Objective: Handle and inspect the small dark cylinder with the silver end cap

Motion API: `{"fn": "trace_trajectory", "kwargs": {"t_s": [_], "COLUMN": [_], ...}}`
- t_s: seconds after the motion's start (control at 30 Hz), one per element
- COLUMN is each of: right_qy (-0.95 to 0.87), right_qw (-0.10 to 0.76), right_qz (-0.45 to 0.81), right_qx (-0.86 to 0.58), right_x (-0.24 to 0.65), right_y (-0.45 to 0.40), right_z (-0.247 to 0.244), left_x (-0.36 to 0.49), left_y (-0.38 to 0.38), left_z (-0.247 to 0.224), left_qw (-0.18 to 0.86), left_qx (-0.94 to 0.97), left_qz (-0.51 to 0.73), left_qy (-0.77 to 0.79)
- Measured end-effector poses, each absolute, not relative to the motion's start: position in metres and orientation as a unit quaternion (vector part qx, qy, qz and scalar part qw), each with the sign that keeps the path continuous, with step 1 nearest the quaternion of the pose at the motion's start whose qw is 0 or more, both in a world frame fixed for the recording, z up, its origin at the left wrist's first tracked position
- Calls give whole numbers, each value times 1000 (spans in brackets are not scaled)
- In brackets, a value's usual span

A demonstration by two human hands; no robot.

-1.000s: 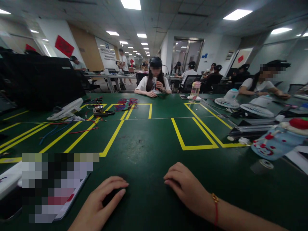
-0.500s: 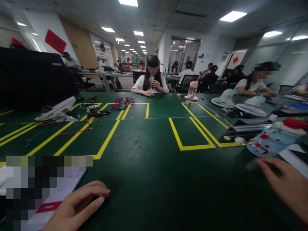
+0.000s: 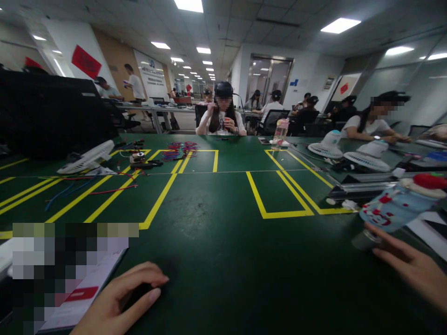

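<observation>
Grey cylinder [image 3: 366, 240] slanted at the right hand [image 3: 415, 267]

The green table [image 3: 223, 265] spread beneath everything. Over its near left part hovered or rested the left hand [image 3: 131, 291], empty, thumb and fingers narrowly parted. Right thumb and forefinger spread modestly about the cylinder's right end; whether they gripped it could not be told. A blue bottle [image 3: 387, 207] leaned up-right in view just beyond. The cylinder's long axis ran lower left to upper right, one end towards the right hand
</observation>
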State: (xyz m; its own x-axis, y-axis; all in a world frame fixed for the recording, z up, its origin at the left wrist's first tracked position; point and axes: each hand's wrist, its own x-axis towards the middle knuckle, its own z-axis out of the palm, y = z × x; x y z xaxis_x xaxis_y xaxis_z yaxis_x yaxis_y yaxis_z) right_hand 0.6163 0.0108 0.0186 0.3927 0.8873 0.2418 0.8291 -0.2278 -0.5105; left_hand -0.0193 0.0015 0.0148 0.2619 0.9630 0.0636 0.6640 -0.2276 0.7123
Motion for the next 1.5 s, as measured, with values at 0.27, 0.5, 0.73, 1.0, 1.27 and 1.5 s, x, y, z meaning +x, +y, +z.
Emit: {"fn": "trace_trajectory", "kwargs": {"t_s": [0.27, 0.5, 0.73, 1.0, 1.27, 1.5], "right_qy": [-698, -828, -747, -777, -796, -737], "right_qw": [300, 240, 283, 292, 285, 283], "right_qz": [112, 321, 389, 343, 290, 241], "right_qx": [-640, -392, -459, -440, -448, -565], "right_x": [467, 317, 319, 318, 327, 366], "right_y": [3, 5, 10, 9, 5, 13], "right_z": [25, 29, 1, 7, 3, 12], "left_x": [3, 8, 79, 123, 119, 104], "left_y": [4, 1, 2, 17, 20, 17], "left_z": [16, 10, 37, 55, 21, 28], "left_qw": [263, 229, 208, 291, 227, 278], "left_qx": [765, 777, 811, 771, 807, 797], "left_qz": [225, 208, 259, 355, 234, 244], "left_qy": [544, 547, 481, 442, 492, 477]}}
